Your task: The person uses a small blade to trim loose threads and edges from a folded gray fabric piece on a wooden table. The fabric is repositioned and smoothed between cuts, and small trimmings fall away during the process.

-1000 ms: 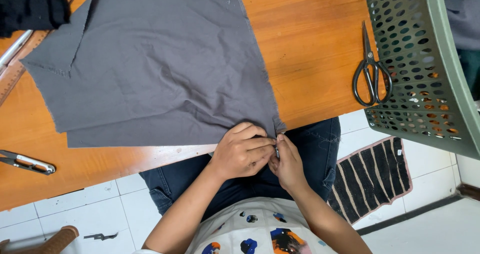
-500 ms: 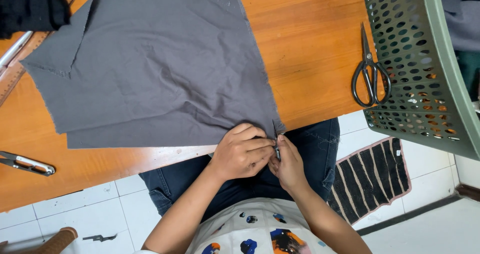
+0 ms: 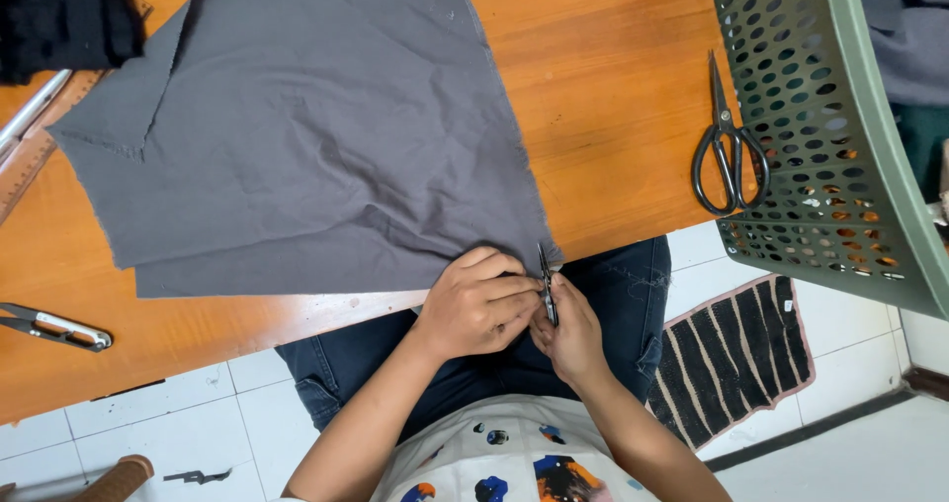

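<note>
Barely anything shifts: left hand still pinches grey cloth at the counter edge; right hand stays clenched on small snips between both grips.

Orange wooden table carries grey cloth at centre, black scissors right, small snips near left, wooden ruler and black fabric far left.
</note>
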